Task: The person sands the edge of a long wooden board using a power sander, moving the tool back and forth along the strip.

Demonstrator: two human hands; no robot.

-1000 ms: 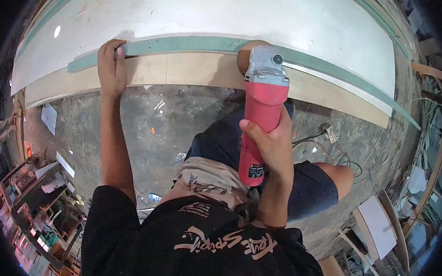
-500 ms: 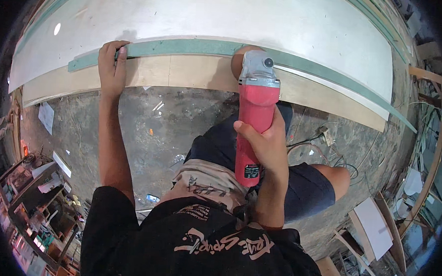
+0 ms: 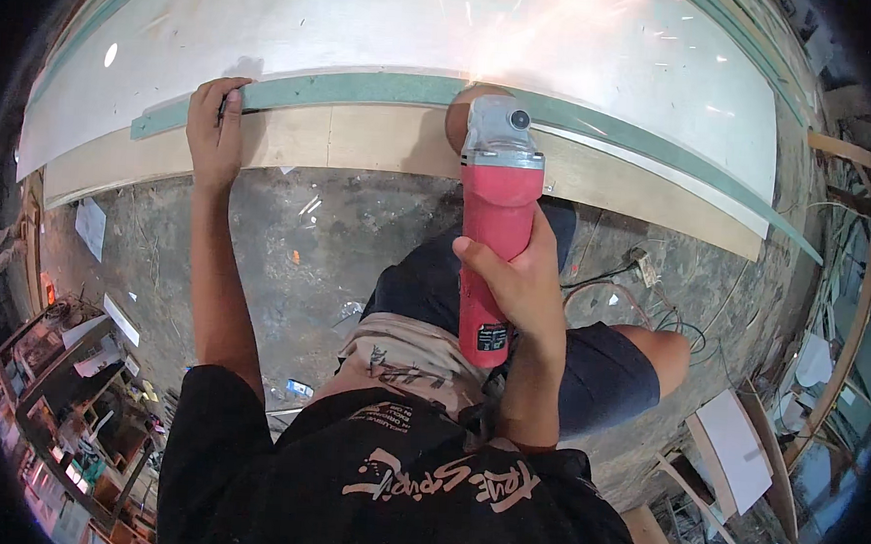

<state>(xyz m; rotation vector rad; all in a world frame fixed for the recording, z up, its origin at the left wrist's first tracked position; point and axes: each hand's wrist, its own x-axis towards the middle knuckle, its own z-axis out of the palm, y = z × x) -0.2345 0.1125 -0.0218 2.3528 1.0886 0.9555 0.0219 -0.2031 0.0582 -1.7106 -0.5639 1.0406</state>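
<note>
My right hand (image 3: 524, 277) is wrapped round the red body of an angle grinder (image 3: 500, 202). Its grey head points away from me, and the brown disc (image 3: 458, 121) meets a long green strip (image 3: 366, 88). Bright sparks (image 3: 527, 35) fly from that contact toward the far side. Near the strip's left end, my left hand (image 3: 216, 128) grips it with the fingers over its far edge and the thumb on top. The strip lies across a large white sheet (image 3: 321, 20) with a pale wooden board (image 3: 373, 141) along the near side.
Cables and a plug (image 3: 643, 268) lie on the stained concrete floor (image 3: 290, 235) right of my legs. Wooden shelving with clutter (image 3: 75, 391) stands at the lower left. Board offcuts (image 3: 731, 450) and a wooden frame (image 3: 855, 151) are on the right.
Sparks now stream from the disc, where there were none before. The grinder has shifted slightly left and away from me. My left hand still grips the strip, moved a little left.
</note>
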